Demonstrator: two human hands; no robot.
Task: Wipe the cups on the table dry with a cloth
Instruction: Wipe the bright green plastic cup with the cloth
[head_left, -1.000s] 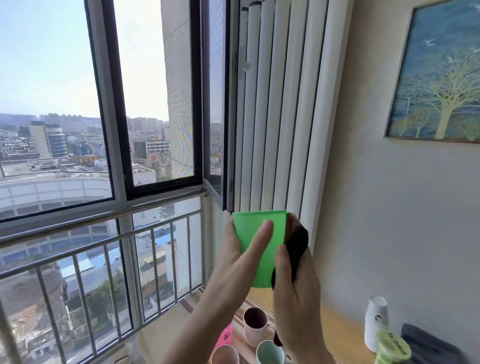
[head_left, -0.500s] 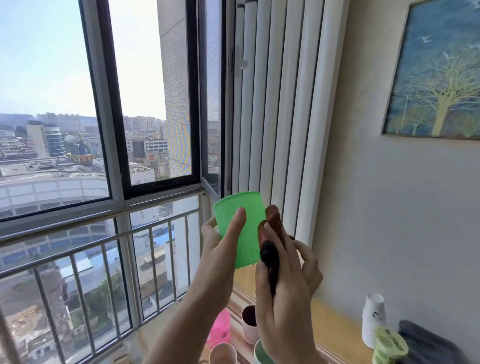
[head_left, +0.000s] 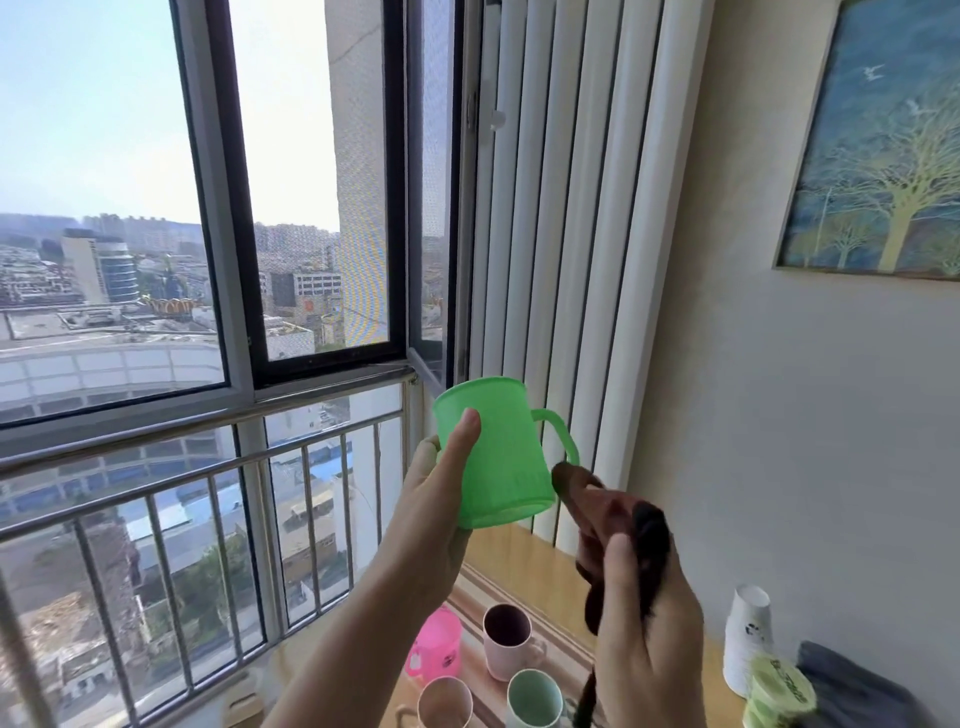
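Note:
My left hand (head_left: 431, 509) holds a translucent green plastic cup (head_left: 498, 457) up in the air, mouth upward and slightly tilted, its handle pointing right. My right hand (head_left: 644, 639) is to the lower right of the cup and grips a dark brown cloth (head_left: 618, 525), whose tip nearly touches the cup's lower right side. On the wooden table (head_left: 524, 561) below stand a pink plastic cup (head_left: 436, 649), a pale pink mug (head_left: 506, 642), a mint green mug (head_left: 535, 696) and a beige mug (head_left: 444, 704).
A stack of white paper cups (head_left: 748, 634) and a green-lidded container (head_left: 776, 696) stand at the table's right, beside a folded grey cloth (head_left: 852, 691). Window with railing (head_left: 208, 467) is at left, vertical blinds (head_left: 561, 208) behind, a framed picture (head_left: 878, 145) on the right wall.
The right hand with the cloth has come off the cup and dropped to the lower right. The cup's handle now shows. The left hand still holds the cup aloft.

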